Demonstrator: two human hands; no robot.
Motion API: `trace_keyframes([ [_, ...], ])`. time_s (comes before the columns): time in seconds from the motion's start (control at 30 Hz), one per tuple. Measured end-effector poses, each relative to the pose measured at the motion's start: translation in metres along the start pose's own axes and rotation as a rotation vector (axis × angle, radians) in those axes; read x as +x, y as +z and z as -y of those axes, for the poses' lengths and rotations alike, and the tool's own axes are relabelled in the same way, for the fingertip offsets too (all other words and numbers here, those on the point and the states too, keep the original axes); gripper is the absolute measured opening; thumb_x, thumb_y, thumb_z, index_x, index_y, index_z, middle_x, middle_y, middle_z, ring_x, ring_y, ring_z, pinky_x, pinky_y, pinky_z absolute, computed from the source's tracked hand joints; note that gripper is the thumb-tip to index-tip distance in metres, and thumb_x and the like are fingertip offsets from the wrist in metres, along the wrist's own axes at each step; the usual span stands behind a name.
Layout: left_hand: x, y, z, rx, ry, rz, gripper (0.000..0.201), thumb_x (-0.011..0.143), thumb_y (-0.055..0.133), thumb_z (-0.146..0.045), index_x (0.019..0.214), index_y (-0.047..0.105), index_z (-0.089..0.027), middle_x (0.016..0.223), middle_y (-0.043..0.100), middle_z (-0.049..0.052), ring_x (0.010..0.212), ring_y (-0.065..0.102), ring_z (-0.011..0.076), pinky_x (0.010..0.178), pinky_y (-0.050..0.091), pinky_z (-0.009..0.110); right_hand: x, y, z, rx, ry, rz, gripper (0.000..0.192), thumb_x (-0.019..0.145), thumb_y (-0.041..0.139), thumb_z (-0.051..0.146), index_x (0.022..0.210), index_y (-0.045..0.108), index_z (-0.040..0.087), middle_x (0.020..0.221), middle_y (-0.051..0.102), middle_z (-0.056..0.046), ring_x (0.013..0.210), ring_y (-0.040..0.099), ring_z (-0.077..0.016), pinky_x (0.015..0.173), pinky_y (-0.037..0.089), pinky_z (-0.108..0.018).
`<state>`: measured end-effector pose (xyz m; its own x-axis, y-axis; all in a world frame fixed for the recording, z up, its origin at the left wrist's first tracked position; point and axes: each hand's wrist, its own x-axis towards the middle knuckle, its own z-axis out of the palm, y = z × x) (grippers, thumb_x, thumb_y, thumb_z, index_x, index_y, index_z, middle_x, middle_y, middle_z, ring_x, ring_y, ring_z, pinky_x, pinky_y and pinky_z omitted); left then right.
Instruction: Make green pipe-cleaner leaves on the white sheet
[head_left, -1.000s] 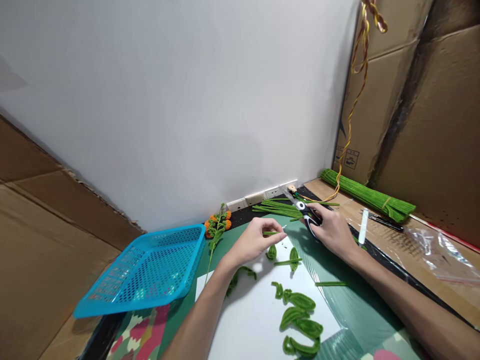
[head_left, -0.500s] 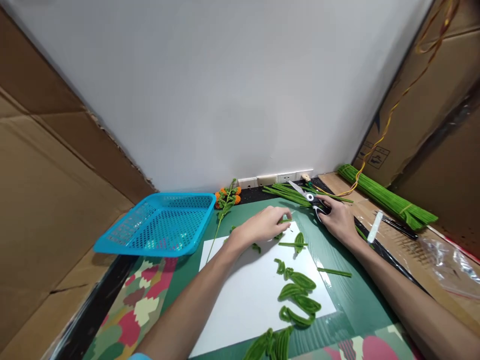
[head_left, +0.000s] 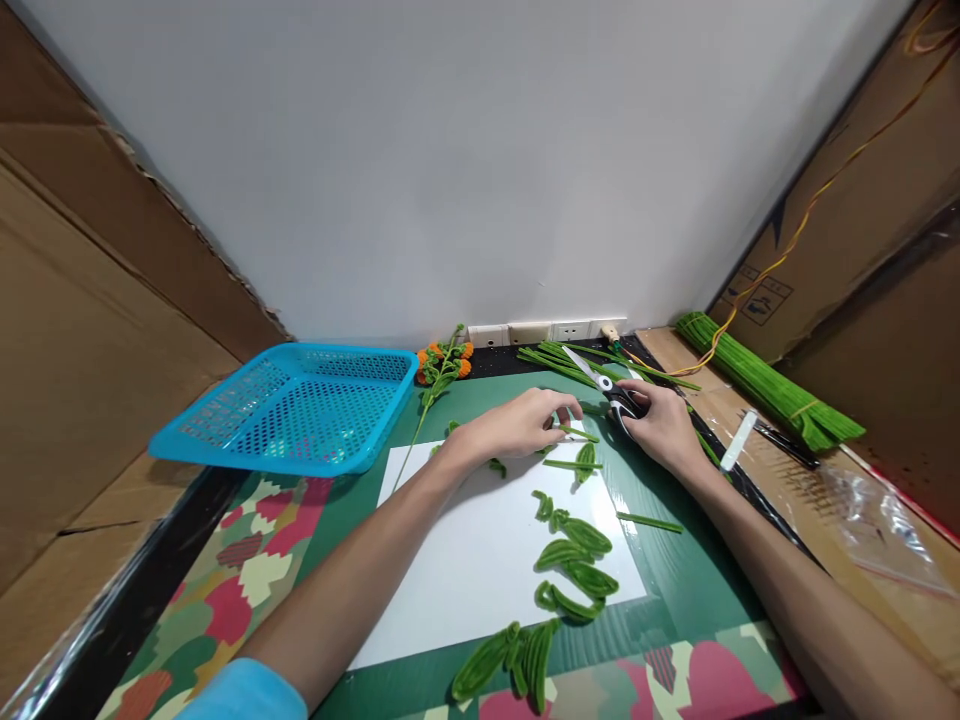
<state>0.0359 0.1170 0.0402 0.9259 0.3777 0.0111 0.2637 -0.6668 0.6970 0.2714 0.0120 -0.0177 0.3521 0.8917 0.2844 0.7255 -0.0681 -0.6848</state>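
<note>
Both hands reach forward to the middle of the frame, forearms running up from the lower corners and converging. Left hand (head_left: 525, 425) lies palm down, fingers curled, its fingertips pinching a short green stem piece (head_left: 579, 433) just above the white paper sheet (head_left: 465, 560). Right hand (head_left: 660, 428) sits just to its right, palm down, closed around the black handles of the scissors (head_left: 604, 383), whose blades point up and left toward the wall; whether the blades are parted cannot be told. The two hands are close together but not touching.

Below them on the paper lie several folded green leaf shapes (head_left: 574, 560), with more at the paper's lower edge. A straight green stick (head_left: 651, 522) rests on the green mat (head_left: 675, 590) to the right. Loose green sticks (head_left: 555, 360) lie behind the scissors near the wall sockets. A blue basket (head_left: 292, 410) stands at centre left, a sprig with orange buds (head_left: 441, 365) beside it. A tied bundle of green sticks (head_left: 765, 385) lies at the right.
</note>
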Motion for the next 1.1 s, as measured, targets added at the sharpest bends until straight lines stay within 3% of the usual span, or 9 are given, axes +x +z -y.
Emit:
trace_keyframes([
  [0.27,0.000,-0.006,0.003,0.035,-0.047,-0.006,0.024,0.090,0.067,-0.021,0.113,0.075,-0.020,0.096,0.075,0.007,0.080,0.063,0.0206,0.068,0.039,0.030,-0.002,-0.011,0.013,0.149,0.110,0.029,0.052,0.078,0.078,0.044,0.119,0.077,0.011,0.075,0.080,-0.009,0.064,0.071,-0.0258,0.057,0.048,-0.031],
  [0.47,0.001,-0.010,0.004,0.117,-0.050,-0.036,0.020,0.093,0.062,-0.024,0.108,0.075,-0.019,0.096,0.074,0.008,0.079,0.063,0.0197,0.071,0.040,0.031,-0.002,-0.019,0.010,0.039,-0.033,-0.147,0.053,0.079,0.079,0.042,0.125,0.072,0.017,0.083,0.079,-0.007,0.067,0.069,-0.0228,0.067,0.049,-0.031],
  [0.6,-0.003,-0.021,0.001,0.199,-0.114,0.075,0.015,0.094,0.062,-0.031,0.096,0.073,-0.020,0.095,0.073,0.006,0.081,0.061,0.0186,0.069,0.040,0.030,-0.001,-0.026,0.009,-0.046,-0.063,-0.203,0.046,0.082,0.074,0.038,0.123,0.068,0.020,0.076,0.076,-0.003,0.056,0.061,-0.0192,0.064,0.047,-0.029],
  [0.77,-0.008,-0.028,0.001,0.311,-0.114,0.157,0.017,0.089,0.065,-0.027,0.104,0.071,-0.021,0.111,0.067,0.007,0.095,0.060,0.0211,0.074,0.042,0.030,0.000,-0.029,0.003,-0.086,-0.119,-0.260,0.036,0.081,0.075,0.039,0.111,0.079,0.019,0.078,0.078,-0.005,0.064,0.070,-0.0225,0.067,0.052,-0.031],
  [0.9,-0.008,-0.029,0.002,0.335,-0.108,0.179,0.018,0.089,0.058,-0.017,0.094,0.075,-0.021,0.112,0.066,0.007,0.092,0.061,0.0195,0.073,0.043,0.030,0.000,-0.027,-0.002,-0.086,-0.161,-0.291,0.038,0.082,0.075,0.039,0.113,0.082,0.017,0.093,0.083,-0.010,0.077,0.077,-0.0272,0.076,0.058,-0.037],
  [1.1,-0.011,-0.038,0.004,0.433,-0.178,0.114,0.024,0.081,0.055,-0.007,0.084,0.076,-0.019,0.107,0.069,0.007,0.085,0.063,0.0190,0.069,0.043,0.030,0.002,-0.027,-0.008,-0.101,-0.211,-0.193,0.041,0.078,0.071,0.017,0.119,0.078,0.018,0.113,0.082,-0.011,0.098,0.078,-0.0302,0.092,0.060,-0.043],
])
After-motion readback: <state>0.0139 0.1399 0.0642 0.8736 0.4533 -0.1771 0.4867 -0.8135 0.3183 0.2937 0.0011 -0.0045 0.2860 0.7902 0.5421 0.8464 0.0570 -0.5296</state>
